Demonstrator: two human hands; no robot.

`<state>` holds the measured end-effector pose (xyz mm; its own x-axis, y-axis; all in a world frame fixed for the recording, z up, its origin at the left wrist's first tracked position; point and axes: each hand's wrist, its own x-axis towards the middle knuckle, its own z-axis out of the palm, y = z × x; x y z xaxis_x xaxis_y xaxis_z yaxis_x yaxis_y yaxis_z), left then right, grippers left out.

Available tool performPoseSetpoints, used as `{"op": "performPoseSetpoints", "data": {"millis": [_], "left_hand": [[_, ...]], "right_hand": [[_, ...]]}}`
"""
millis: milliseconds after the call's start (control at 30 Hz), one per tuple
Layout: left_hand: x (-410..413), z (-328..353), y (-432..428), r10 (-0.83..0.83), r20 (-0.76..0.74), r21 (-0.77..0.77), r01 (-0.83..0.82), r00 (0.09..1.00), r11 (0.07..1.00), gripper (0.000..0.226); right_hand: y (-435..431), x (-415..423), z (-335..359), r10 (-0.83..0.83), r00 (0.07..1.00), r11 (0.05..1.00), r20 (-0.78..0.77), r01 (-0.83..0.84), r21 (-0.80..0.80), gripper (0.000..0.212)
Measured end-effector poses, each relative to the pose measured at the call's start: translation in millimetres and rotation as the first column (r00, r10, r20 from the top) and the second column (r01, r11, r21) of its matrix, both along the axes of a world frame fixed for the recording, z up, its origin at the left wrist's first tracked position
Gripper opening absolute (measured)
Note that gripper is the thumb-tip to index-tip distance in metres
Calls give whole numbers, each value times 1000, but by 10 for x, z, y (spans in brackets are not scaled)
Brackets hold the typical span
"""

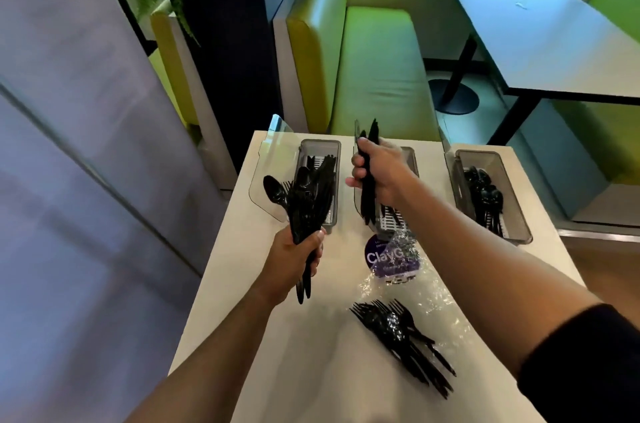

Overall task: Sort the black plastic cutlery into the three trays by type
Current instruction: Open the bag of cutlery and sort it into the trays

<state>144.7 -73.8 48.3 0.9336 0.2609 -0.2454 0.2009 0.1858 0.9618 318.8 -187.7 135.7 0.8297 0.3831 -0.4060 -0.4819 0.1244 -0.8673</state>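
Observation:
My left hand [296, 258] grips a thick mixed bundle of black cutlery [306, 199] by the handles, with spoons and forks fanning upward over the left tray [320, 145]. My right hand [375, 171] holds a few black knives [369, 194] upright above the middle tray [410, 154], whose white slatted floor shows below my wrist. The right tray [485, 156] contains several black spoons [486, 196]. A pile of black forks [403, 336] lies on the white table [277, 336] near me, partly on clear plastic wrap.
Crumpled clear wrap with a purple round label [391, 258] lies between the trays and the fork pile. Clear tray lids [273, 166] stand open beside the trays. A green bench [377, 69] and another table [540, 28] are beyond; a grey wall is on the left.

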Motion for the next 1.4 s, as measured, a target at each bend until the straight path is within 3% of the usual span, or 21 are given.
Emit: {"op": "performPoseSetpoints", "data": {"millis": [200, 367, 433, 500, 633, 733, 800, 867, 933, 1033, 1200, 1300, 1400], "left_hand": [[-101, -89, 413, 88, -34, -25, -89, 996, 996, 17], [-110, -123, 551, 94, -56, -7, -95, 994, 995, 23], [-111, -192, 634, 104, -73, -8, -105, 992, 994, 22], [-108, -220, 667, 100, -77, 1, -100, 992, 995, 21], [-60, -264, 677, 85, -75, -5, -85, 994, 996, 18], [-5, -230, 621, 66, -71, -29, -68, 995, 997, 17], [28, -192, 577, 47, -67, -30, -49, 997, 998, 15], [61, -147, 508, 31, -65, -24, -32, 997, 999, 21], [103, -90, 411, 29, -67, -39, -32, 997, 999, 26], [134, -3, 246, 8, -52, -66, -11, 999, 998, 18], [148, 50, -30, -87, -12, -24, 87, 996, 996, 15], [168, 97, -221, -107, -10, -10, 107, 994, 994, 12], [188, 81, -300, -83, -19, -13, 83, 996, 997, 17]], "right_hand": [[822, 83, -237, 218, 954, 927, -205, -268, -264, 25], [1018, 153, -545, 209, 955, 833, -208, -286, -474, 33], [1085, 185, -703, 187, 959, 809, -215, -274, -521, 24], [1109, 226, -788, 199, 965, 800, -172, -262, -540, 16], [1121, 255, -766, 238, 970, 796, 48, -166, -582, 27], [1059, 173, -643, 141, 979, 904, 145, -68, -421, 34], [984, 55, -516, 150, 979, 968, 138, -117, -220, 48], [861, -20, -440, 220, 960, 971, 171, -199, -128, 54], [714, -73, -394, 287, 935, 957, 207, -270, -106, 43], [523, -146, -292, 245, 943, 966, 223, -218, -139, 22], [112, -103, -12, 0, 980, 994, 200, 21, -104, 33], [-201, 30, 174, -290, 948, 953, 133, 272, 135, 36], [-411, 128, 313, -452, 892, 852, 29, 422, 309, 37]]}}
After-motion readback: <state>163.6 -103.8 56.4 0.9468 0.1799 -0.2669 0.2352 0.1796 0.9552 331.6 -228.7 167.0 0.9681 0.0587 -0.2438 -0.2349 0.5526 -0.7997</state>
